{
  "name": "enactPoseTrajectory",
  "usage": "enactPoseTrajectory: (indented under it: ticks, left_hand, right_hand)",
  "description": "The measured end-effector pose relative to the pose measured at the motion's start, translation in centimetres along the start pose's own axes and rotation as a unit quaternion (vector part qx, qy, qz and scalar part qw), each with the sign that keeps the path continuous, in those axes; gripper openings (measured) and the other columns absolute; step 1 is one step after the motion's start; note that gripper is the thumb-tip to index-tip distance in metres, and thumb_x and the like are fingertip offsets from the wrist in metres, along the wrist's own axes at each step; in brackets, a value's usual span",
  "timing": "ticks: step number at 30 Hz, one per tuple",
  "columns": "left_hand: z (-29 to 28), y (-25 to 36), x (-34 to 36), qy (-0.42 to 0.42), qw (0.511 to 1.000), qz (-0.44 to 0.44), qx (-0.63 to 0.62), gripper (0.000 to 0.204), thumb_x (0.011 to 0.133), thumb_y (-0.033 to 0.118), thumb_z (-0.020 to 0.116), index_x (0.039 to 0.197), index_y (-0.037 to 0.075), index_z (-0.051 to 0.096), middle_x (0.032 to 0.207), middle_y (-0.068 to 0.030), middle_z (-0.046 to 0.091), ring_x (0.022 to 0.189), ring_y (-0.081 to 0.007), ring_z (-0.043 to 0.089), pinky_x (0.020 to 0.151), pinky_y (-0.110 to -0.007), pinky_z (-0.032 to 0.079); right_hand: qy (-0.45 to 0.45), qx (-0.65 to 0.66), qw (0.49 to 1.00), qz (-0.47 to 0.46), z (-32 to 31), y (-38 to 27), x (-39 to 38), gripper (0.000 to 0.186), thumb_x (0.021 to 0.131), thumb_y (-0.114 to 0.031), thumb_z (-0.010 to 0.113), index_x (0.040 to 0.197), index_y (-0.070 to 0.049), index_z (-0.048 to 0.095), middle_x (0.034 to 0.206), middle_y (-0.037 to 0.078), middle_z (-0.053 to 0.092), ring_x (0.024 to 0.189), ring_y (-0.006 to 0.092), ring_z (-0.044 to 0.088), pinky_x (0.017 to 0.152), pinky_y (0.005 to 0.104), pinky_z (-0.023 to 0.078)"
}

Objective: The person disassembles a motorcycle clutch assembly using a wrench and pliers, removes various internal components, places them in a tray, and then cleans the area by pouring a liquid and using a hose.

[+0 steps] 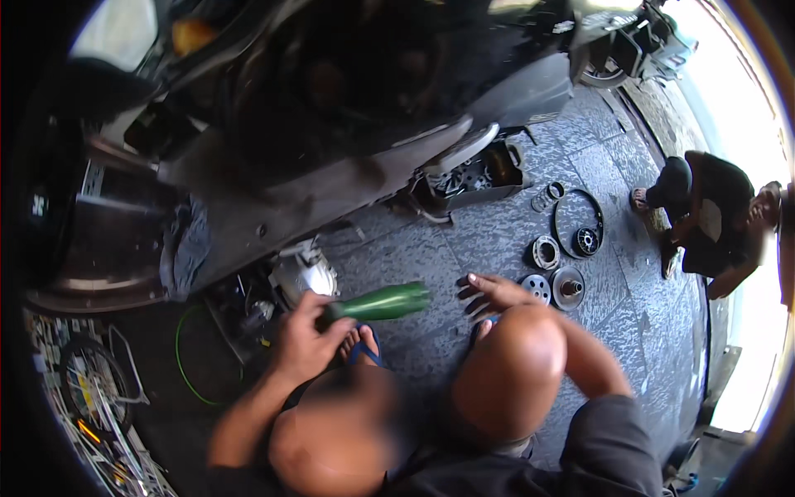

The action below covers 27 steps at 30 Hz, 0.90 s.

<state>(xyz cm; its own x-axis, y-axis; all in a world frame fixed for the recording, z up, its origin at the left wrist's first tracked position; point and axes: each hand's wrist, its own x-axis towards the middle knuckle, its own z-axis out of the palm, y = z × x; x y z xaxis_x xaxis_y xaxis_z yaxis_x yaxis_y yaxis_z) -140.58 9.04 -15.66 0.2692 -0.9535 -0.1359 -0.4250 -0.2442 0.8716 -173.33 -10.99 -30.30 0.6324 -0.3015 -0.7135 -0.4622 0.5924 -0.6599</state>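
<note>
My left hand grips a green bottle by its narrow dark end, with the wider end pointing right, tilted slightly up. The bottle hangs above the floor between my feet. To its right, my right hand is open, fingers apart and holding nothing, close to my right knee. Beside that hand on the floor lie a holed round metal plate and a pulley disc with a central shaft. Beyond them are a metal ring, a black drive belt and a dark round hub.
A dark motor scooter stretches across the front, its lower engine part low at left. Under it sits an open grey box of metal parts. A person crouches at right. A green cable curves along the floor at left.
</note>
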Motion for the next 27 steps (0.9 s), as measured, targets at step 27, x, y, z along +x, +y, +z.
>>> enactPoseTrajectory:
  ticks: [27]
  left_hand:
    - [27.2, 3.5, 21.1, -0.062, 0.960, 0.109, 0.250, 0.045, 0.103, 0.039, 0.049, 0.079, 0.003, 0.062, 0.064, -0.0226, 0.064, 0.065, -0.0476, 0.065, 0.058, -0.054, 0.050]
  right_hand:
    - [0.257, 0.603, 0.669, -0.350, -2.4, 13.0, 0.8, 0.037, 0.100, -0.042, 0.057, 0.120, -0.011, 0.057, 0.106, 0.009, 0.066, 0.083, 0.0237, 0.067, 0.068, 0.0373, 0.057]
